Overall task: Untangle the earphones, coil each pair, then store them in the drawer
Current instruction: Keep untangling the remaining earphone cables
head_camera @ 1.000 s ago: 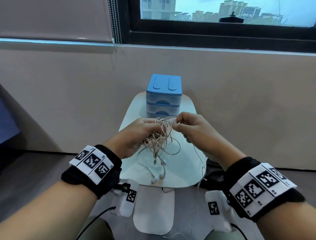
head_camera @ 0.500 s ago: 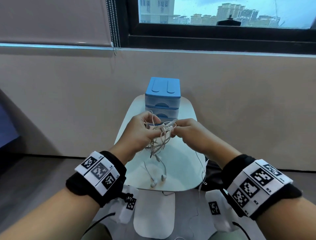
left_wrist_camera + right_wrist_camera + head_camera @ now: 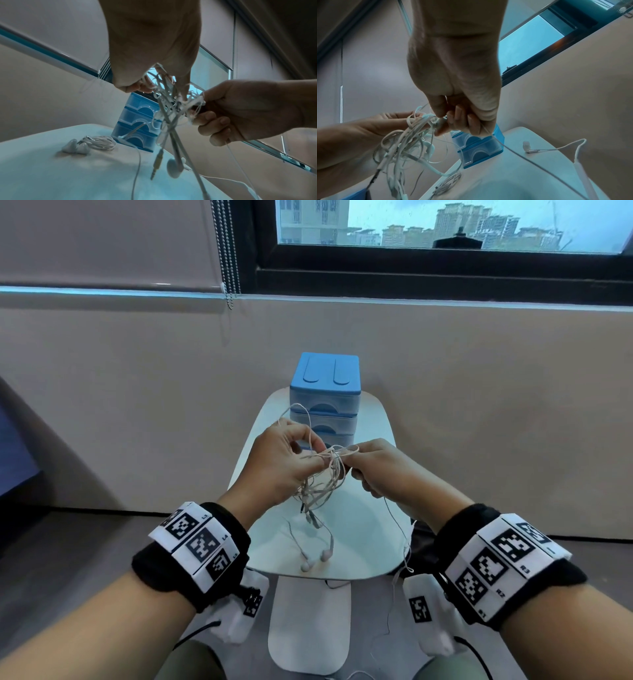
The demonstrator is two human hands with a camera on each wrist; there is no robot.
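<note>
A tangle of white earphone cords (image 3: 323, 477) (image 3: 169, 102) (image 3: 406, 143) hangs in the air between my hands, above the small white table (image 3: 356, 529). My left hand (image 3: 284, 463) (image 3: 150, 75) pinches the cords at the knot's left side. My right hand (image 3: 376, 467) (image 3: 453, 116) grips the knot from the right, and one thin cord runs down out of its fist. Two earbuds (image 3: 317, 559) and a jack plug (image 3: 157, 165) dangle just over the tabletop. A coiled pair (image 3: 96, 144) lies on the table beside the blue drawer unit (image 3: 325, 398), whose drawers look shut.
Another earbud with its cord (image 3: 539, 149) lies on the table's right side and trails over the edge. The table stands against a beige wall below a window. A white base plate (image 3: 308, 625) lies on the floor between my knees.
Both hands have risen with the tangle, lifting it further off the table. The loose loops have drawn tighter between the hands, and the dangling earbuds have come up with them.
</note>
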